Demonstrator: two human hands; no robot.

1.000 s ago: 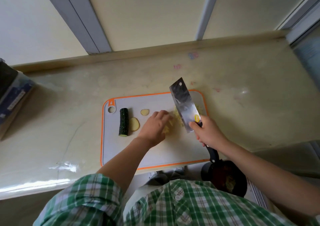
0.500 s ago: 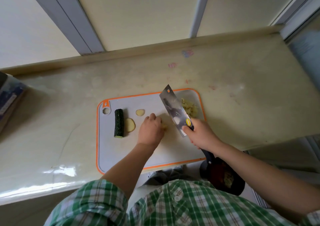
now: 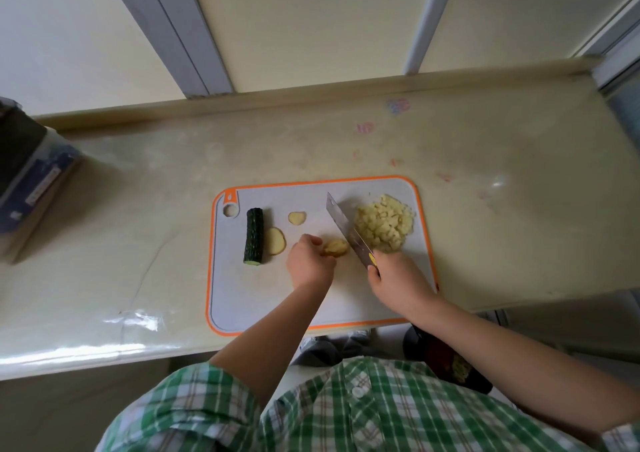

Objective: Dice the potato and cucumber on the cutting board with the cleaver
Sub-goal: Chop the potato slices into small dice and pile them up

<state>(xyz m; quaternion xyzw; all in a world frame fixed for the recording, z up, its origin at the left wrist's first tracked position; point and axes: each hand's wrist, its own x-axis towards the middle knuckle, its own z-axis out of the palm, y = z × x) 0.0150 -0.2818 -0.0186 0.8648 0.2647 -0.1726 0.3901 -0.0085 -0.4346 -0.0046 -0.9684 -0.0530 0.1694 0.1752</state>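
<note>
Yellow potato piece [image 3: 335, 246] is pinched by left hand [image 3: 310, 265], just left of cleaver [image 3: 347, 231] (gripped by right hand [image 3: 398, 279])

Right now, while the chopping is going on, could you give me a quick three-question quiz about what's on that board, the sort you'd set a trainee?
1. True or false: the cucumber on the cutting board has already been diced.
2. Which hand grips the cleaver? A) left B) right C) neither
3. Fill in: the left hand holds a chunk of ____ beside the blade.

Key:
1. False. It lies in one piece.
2. B, the right hand.
3. potato
</note>
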